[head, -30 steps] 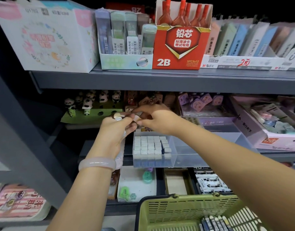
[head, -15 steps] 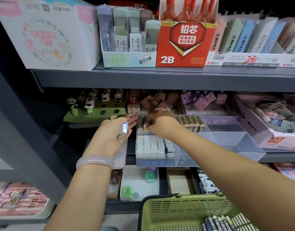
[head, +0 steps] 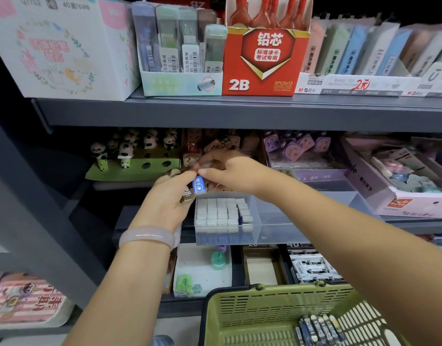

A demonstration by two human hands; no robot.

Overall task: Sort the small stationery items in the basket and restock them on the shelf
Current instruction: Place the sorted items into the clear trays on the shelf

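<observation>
Left hand [head: 165, 198] grips small blue-sleeved eraser [head: 199, 185] plus brown one; right hand [head: 230, 171] pinches its top. Clear plastic bin [head: 290, 221] half-filled with erasers. Green plastic basket [head: 277, 313] holds more stock.

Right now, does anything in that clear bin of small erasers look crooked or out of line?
Yes. In the clear bin, the white erasers stand in neat rows, but a few at the right end lie tilted and out of line. The left hand holds a blue-sleeved eraser.
</observation>
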